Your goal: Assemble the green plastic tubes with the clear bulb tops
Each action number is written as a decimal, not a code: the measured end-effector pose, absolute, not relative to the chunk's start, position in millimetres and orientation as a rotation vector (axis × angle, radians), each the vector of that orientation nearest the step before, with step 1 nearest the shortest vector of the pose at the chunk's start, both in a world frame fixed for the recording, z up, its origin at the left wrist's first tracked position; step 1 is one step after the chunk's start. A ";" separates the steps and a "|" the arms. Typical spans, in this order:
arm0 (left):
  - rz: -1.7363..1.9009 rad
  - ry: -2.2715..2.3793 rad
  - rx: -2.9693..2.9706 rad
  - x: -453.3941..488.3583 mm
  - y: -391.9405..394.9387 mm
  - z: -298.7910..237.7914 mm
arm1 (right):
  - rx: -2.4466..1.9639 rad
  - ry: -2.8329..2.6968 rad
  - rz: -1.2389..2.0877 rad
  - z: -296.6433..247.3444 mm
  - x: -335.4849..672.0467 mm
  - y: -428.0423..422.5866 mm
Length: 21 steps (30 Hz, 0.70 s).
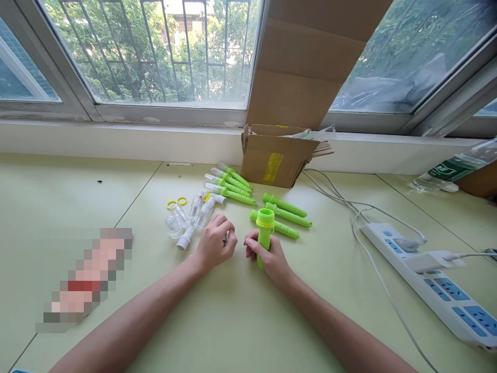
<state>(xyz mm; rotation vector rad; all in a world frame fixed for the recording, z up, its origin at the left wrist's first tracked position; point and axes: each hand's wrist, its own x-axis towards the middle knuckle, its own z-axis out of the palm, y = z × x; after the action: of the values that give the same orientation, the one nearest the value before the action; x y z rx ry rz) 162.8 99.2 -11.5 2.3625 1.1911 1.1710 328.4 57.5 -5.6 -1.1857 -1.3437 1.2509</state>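
Note:
My right hand (272, 256) is wrapped round a green plastic tube (265, 225) that stands upright on the table, its open threaded end up. Just left of it, my left hand (215, 241) is curled in a pinch on a small pale part (225, 237) that I cannot make out clearly. Behind the hands lie three loose green tubes (285, 211), a row of several assembled green-and-clear pieces (229, 186), and a cluster of clear plastic parts (190, 217) with two yellow rings (176, 202).
An open cardboard box (275, 155) stands at the wall under the window. A white power strip (430, 280) with cables lies at the right. A plastic bottle (454, 168) lies at the far right. A blurred patch (87, 280) sits at the left.

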 end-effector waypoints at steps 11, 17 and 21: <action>1.061 1.024 2.362 162.9 95.9 -4.4 | -1.191 -1.357 1.239 -6.2 328.5 58.0; 1.027 1.059 2.413 168.4 97.1 -15.6 | -1.191 -1.356 1.241 -5.0 327.7 57.5; 1.002 0.976 2.450 170.1 100.2 -19.5 | -1.174 -1.346 1.257 -4.8 328.1 57.4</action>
<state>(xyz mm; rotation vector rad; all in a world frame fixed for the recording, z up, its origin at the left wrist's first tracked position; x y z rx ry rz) 170.1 100.2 -19.5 2.4497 0.9758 1.0019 328.1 57.4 -4.8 -1.1736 -1.3462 1.2570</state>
